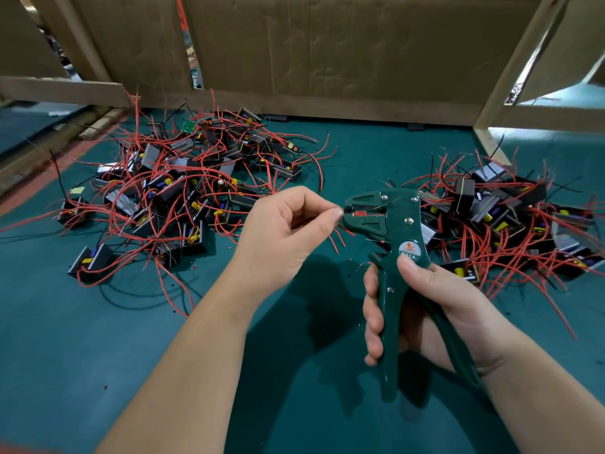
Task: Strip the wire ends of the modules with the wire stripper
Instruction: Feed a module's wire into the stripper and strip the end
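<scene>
Nearest, the right hand (422, 309) is wrapping its fingers around the front handle of the green wire stripper (389, 290), thumb pressing by the round label. It is holding the tool upright with its head pointing left, toward the other hand. The handles are standing apart, so the squeeze is probably not yet made. Just beyond, the left hand (281, 231) is pinching a wire end (345, 212) between thumb and forefinger and feeding it into the mouth, likely to seat it before the cut. Whether a module is sitting in that palm I cannot tell. Farther off on the green surface (98, 322), modules trailing red wires are lying in a left pile (183, 188) and a right pile (510, 217), perhaps sorted by progress. A cardboard wall (327, 54) is closing off the far side.
</scene>
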`<state>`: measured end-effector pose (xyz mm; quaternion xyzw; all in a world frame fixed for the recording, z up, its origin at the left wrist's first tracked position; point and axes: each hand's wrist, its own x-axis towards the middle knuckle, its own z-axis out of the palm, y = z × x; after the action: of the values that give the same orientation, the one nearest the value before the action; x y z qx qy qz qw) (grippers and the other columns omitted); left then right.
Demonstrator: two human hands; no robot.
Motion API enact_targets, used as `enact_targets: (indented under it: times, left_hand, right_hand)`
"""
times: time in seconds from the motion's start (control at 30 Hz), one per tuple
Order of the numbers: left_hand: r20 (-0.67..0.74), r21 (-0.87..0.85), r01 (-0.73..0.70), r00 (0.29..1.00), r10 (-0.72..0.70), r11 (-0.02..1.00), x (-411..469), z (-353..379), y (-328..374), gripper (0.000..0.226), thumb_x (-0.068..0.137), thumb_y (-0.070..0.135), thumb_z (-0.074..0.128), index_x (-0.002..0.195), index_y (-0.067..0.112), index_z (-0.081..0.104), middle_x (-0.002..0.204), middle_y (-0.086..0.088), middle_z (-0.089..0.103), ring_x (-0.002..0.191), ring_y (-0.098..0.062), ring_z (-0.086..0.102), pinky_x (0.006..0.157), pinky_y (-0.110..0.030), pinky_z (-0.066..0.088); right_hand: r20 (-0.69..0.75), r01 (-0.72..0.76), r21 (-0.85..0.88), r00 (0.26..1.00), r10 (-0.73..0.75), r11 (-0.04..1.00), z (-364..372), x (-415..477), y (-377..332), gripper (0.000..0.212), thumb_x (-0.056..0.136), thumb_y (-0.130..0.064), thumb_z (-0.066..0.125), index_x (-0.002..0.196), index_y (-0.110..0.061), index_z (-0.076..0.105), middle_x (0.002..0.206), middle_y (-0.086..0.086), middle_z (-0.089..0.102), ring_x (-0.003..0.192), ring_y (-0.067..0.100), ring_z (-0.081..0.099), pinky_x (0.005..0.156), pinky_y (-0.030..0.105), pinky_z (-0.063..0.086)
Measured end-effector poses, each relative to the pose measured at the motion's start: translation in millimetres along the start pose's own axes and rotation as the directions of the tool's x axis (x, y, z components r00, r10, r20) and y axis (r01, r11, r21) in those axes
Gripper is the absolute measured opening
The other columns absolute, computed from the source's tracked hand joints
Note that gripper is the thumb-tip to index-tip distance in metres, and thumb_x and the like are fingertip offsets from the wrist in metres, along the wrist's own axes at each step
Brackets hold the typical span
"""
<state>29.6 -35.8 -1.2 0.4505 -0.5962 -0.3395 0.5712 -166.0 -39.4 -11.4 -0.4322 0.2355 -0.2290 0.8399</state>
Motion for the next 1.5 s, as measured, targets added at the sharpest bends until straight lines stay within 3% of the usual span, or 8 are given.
enact_targets:
  times: [0.27, 0.37, 0.57, 0.67, 0.83, 0.93, 1.13, 1.5]
  left_hand:
    - [0.086, 0.187, 0.045, 0.994, -0.062, 0.981, 1, -6, -5, 0.021, 0.090, 0.003, 0.061, 0.079, 0.021, 0.062, 0.060, 0.018, 0.062, 0.052, 0.007, 0.053, 0.056, -0.005, 0.038]
    - [0.131, 0.332, 0.084, 0.982, -0.134, 0.939, 2, -6, -11, 0.021, 0.088, 0.006, 0.065, 0.076, 0.023, 0.065, 0.070, 0.010, 0.068, 0.061, 0.002, 0.057, 0.066, -0.015, 0.046]
    - [0.001, 0.077, 0.150, 0.989, -0.151, 0.986, 2, -7, -12, 0.018, 0.083, 0.000, 0.068, 0.081, 0.017, 0.069, 0.066, 0.011, 0.069, 0.060, 0.004, 0.060, 0.059, -0.007, 0.043]
    - [-0.056, -0.048, 0.149, 0.987, -0.152, 0.988, 4, -6, -12, 0.017, 0.082, -0.002, 0.067, 0.083, 0.014, 0.070, 0.062, 0.014, 0.068, 0.054, 0.008, 0.056, 0.055, -0.004, 0.040]
    - [-0.162, -0.043, 0.102, 0.981, -0.108, 0.994, 6, -3, -13, 0.019, 0.082, 0.001, 0.069, 0.081, 0.019, 0.070, 0.069, 0.015, 0.070, 0.067, 0.005, 0.060, 0.067, -0.010, 0.045]
    - [-0.164, -0.033, 0.096, 0.981, -0.100, 0.995, 5, 1, -11, 0.017, 0.086, 0.001, 0.065, 0.081, 0.018, 0.067, 0.063, 0.017, 0.065, 0.060, 0.007, 0.055, 0.061, -0.007, 0.042]
    - [-0.135, -0.018, 0.080, 0.987, -0.082, 0.997, 2, 4, -5, 0.017, 0.090, 0.005, 0.061, 0.079, 0.017, 0.063, 0.044, 0.016, 0.046, 0.042, 0.001, 0.036, 0.044, -0.009, 0.031]
    - [-0.130, 0.010, 0.080, 0.988, -0.078, 0.997, 0, 8, -3, 0.021, 0.090, 0.003, 0.061, 0.077, 0.019, 0.062, 0.044, 0.017, 0.050, 0.040, 0.002, 0.038, 0.044, -0.009, 0.032]
  right_hand:
    - [-0.244, -0.001, -0.050, 0.970, -0.011, 0.999, 12, 4, 8, 0.051, 0.066, -0.059, 0.073, 0.073, -0.011, 0.061, 0.058, 0.019, 0.052, 0.045, 0.030, 0.053, 0.050, 0.040, 0.049]
    - [-0.369, 0.007, -0.065, 0.929, -0.031, 0.998, 14, 8, 11, 0.048, 0.070, -0.056, 0.071, 0.067, -0.010, 0.055, 0.052, 0.016, 0.045, 0.035, 0.025, 0.045, 0.047, 0.035, 0.047]
    - [-0.303, 0.157, 0.224, 0.949, -0.085, 0.962, 9, 12, 4, 0.043, 0.078, -0.047, 0.051, 0.083, -0.006, 0.062, 0.072, 0.019, 0.060, 0.063, 0.034, 0.062, 0.063, 0.048, 0.056]
    - [-0.321, 0.091, 0.241, 0.947, -0.009, 0.966, 5, 10, 1, 0.036, 0.075, -0.036, 0.050, 0.085, -0.003, 0.059, 0.074, 0.020, 0.059, 0.064, 0.035, 0.062, 0.061, 0.047, 0.056]
    - [-0.140, -0.031, 0.191, 0.988, 0.059, 0.981, 10, 10, 9, 0.041, 0.059, -0.029, 0.074, 0.088, -0.002, 0.063, 0.078, 0.024, 0.058, 0.065, 0.037, 0.061, 0.066, 0.050, 0.055]
    - [-0.038, -0.006, 0.158, 0.999, 0.012, 0.987, 12, 9, 14, 0.048, 0.056, -0.030, 0.082, 0.093, -0.003, 0.065, 0.079, 0.024, 0.059, 0.069, 0.038, 0.062, 0.069, 0.052, 0.053]
    - [-0.081, 0.078, 0.073, 0.994, -0.072, 0.994, 16, 8, 15, 0.053, 0.059, -0.039, 0.085, 0.090, -0.002, 0.064, 0.074, 0.026, 0.059, 0.064, 0.038, 0.061, 0.065, 0.051, 0.052]
    - [-0.085, 0.099, 0.036, 0.992, -0.096, 0.994, 17, 5, 13, 0.051, 0.059, -0.042, 0.085, 0.085, -0.004, 0.064, 0.070, 0.025, 0.058, 0.059, 0.036, 0.060, 0.061, 0.048, 0.053]
